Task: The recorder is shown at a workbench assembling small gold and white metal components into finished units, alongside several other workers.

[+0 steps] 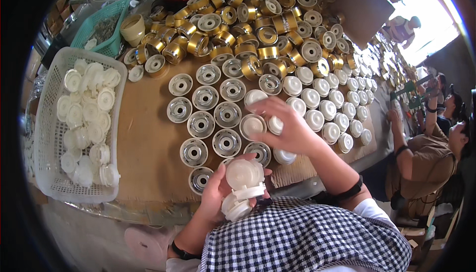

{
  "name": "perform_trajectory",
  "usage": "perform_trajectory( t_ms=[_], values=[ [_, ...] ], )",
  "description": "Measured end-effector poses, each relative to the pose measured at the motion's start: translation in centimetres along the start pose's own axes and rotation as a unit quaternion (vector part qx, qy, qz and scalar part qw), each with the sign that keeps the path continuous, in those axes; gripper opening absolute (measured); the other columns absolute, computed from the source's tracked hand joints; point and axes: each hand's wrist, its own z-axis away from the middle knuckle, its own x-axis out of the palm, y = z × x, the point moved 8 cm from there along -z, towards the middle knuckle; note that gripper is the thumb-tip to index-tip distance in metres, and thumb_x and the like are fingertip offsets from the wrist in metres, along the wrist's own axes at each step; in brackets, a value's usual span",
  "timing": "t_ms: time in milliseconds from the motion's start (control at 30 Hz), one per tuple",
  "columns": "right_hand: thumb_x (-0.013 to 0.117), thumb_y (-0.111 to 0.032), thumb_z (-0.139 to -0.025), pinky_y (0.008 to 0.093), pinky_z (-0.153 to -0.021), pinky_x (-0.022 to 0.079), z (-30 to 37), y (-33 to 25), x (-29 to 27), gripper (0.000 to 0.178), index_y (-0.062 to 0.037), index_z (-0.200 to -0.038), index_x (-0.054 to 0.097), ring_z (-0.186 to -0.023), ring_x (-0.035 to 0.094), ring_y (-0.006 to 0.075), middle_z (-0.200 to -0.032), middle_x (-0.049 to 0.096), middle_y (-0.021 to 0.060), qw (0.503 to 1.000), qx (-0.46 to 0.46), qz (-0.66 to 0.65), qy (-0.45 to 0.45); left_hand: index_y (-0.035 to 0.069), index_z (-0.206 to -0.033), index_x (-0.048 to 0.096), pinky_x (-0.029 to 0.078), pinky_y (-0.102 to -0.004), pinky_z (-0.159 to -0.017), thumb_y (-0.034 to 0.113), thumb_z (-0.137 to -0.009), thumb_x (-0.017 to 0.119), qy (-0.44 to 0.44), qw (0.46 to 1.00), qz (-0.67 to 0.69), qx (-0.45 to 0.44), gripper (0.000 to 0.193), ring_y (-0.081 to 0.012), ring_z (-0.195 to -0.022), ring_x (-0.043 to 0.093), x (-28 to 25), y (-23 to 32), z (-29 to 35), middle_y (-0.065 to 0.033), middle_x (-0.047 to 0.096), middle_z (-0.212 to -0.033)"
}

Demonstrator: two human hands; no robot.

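My left hand [214, 190] is closed around a few translucent white plastic lids [245, 174], held against my apron. My right hand [290, 129] reaches over the rows, thumb and fingers apart and slightly blurred. Beneath its fingertips sits a round part with a white lid [252, 125] on it; whether they touch is hard to see. To the left stand rows of round metal parts [201, 124] with silvery, holed centres facing up. On the right, similar rows are topped with white lids [314, 120].
A white plastic basket [41, 138] of loose lids stands at the left. Behind it are a teal basket [119, 29] and a cream cup [133, 28]. Gold-sided round parts [285, 23] are heaped at the back. Co-workers [426, 158] sit along the right, near a green tool [407, 93].
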Motion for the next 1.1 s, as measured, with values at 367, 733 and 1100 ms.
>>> perform_trajectory(
  t_ms=[367,733,1100],
  values=[
    [0.079,-0.012,-0.069,0.0434,-0.101,0.050,5.2,-6.5,2.6,0.056,-0.0050,-0.124,0.068,-0.115,0.060,0.0328,-0.125,0.066,0.0129,0.964,-0.173,0.012,-0.201,0.004,-0.154,0.032,0.054,-0.0456,-0.100,0.062,-0.106,0.020,0.125,0.980,-0.133,-0.078,0.077,-0.0341,-0.124,0.061,-1.4,-2.3,1.3,-0.0207,0.054,-0.144],
    [0.084,-0.020,-0.068,0.0434,-0.095,0.052,6.4,-0.2,1.5,0.057,-0.0067,-0.121,0.067,-0.109,0.062,0.0315,-0.120,0.065,0.0115,0.995,-0.046,0.090,0.005,0.003,-0.148,0.045,0.052,-0.0340,-0.094,0.026,-0.092,0.050,-0.033,0.963,-0.257,-0.071,0.061,-0.0256,-0.110,0.065,0.4,-1.9,1.6,-0.0226,0.055,-0.142],
    [0.088,-0.025,-0.066,0.0431,-0.094,0.048,7.3,0.1,3.0,0.060,-0.0060,-0.120,0.068,-0.105,0.063,0.0285,-0.119,0.067,0.0086,0.977,-0.066,0.198,0.042,0.005,-0.149,0.045,0.052,-0.0292,-0.091,0.044,-0.085,0.070,-0.050,0.964,-0.252,-0.071,0.079,-0.0212,-0.110,0.064,0.6,-2.2,2.0,-0.0203,0.053,-0.145]
  ],
)
